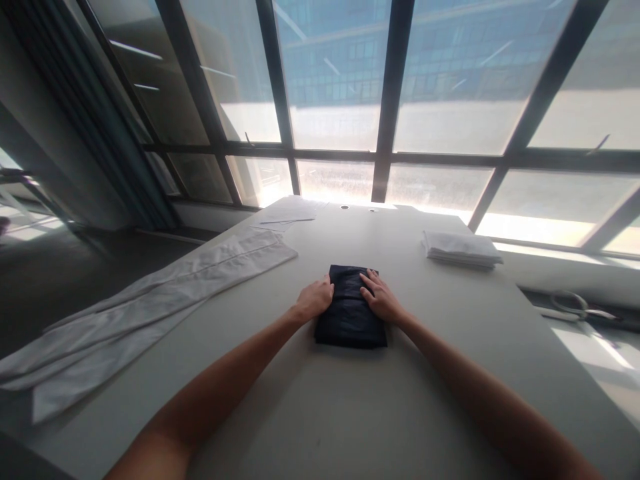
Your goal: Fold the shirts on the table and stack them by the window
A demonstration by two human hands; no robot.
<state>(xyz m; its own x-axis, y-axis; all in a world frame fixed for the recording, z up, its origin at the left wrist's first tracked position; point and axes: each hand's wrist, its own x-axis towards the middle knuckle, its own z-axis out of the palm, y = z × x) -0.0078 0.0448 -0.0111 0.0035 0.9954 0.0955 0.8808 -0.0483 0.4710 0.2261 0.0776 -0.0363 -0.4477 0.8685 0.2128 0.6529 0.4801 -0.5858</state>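
Observation:
A dark navy cloth (350, 313), folded into a compact rectangle, lies in the middle of the pale grey table (320, 413). My left hand (315, 299) rests against its left edge, fingers curled over the fold. My right hand (381, 297) lies flat on its upper right part, fingers spread. Both forearms reach in from the bottom of the view.
A long white garment (150, 300) is stretched out across the table's left side. A folded white cloth stack (461, 249) sits at the far right. Sheets of paper (289, 213) lie at the far edge. Large windows stand behind the table; cables (575, 307) lie right of it.

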